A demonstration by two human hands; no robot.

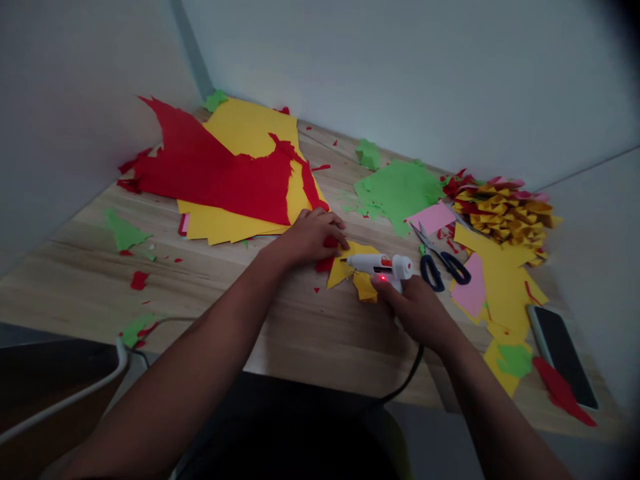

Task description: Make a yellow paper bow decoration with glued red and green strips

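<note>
My right hand grips a white hot glue gun, its red light lit and its nozzle pointing left. A dark cord trails from under that hand over the table's front edge. My left hand is closed with bent fingers around a small red paper piece, just left of the nozzle. Beneath the gun lies a torn yellow paper piece, partly covered by it. The left palm and part of the red piece are hidden.
Red torn paper lies over yellow sheets at the back left. Green paper is at the back. To the right are scissors, a folded yellow paper bundle, yellow scraps and a phone. Walls enclose the wooden table.
</note>
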